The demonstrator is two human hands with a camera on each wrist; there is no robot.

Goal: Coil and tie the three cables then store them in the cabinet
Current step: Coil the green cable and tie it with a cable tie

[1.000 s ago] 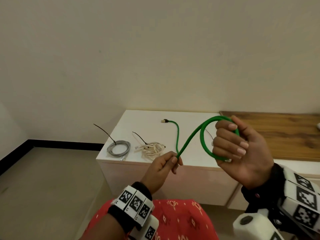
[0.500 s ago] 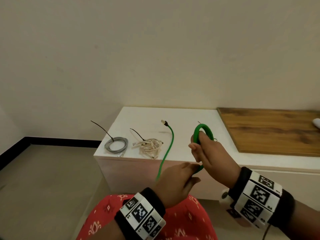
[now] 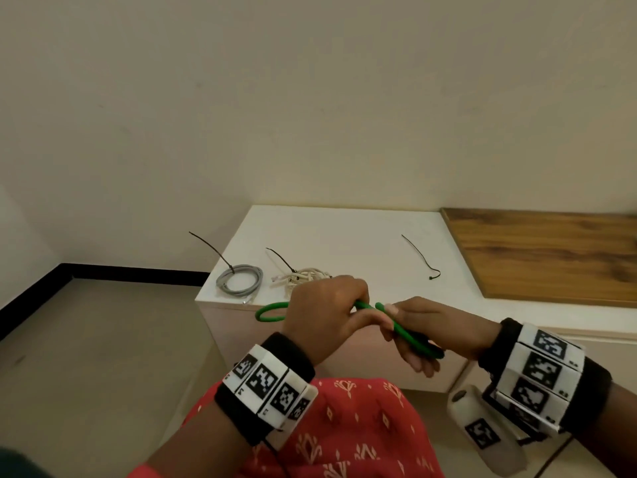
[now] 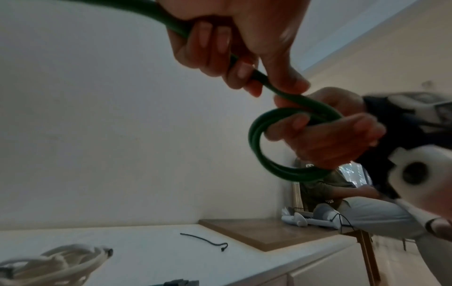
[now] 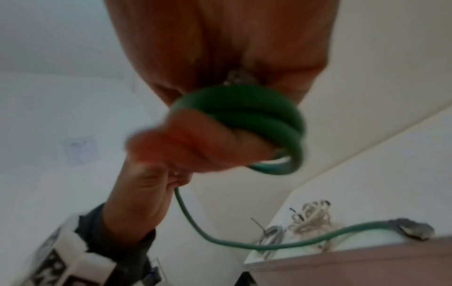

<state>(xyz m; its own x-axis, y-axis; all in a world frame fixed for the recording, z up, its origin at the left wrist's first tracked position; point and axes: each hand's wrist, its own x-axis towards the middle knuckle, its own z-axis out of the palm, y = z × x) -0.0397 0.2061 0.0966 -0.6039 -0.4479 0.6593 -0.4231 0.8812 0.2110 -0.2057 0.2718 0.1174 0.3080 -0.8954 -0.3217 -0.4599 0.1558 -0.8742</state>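
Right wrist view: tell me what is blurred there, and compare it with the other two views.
Right wrist view: the right hand close to the lens is smeared and the green cable coil soft; the white cable bundle behind is also soft. Left wrist view: dim, with the left hand slightly blurred but the loose cable tie readable. Head view: sharpest and evenly lit, with wide-angle bending at the edges.

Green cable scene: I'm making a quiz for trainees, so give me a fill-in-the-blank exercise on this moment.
1. Both hands hold the ____ cable.
2. The coiled loops sit in the ____ hand, while the left hand feeds the rest.
3. The loose black zip tie lies on the ____ cabinet top.
4. The grey cable and the cream cable are each already ____.

Missing words: green; right; white; coiled
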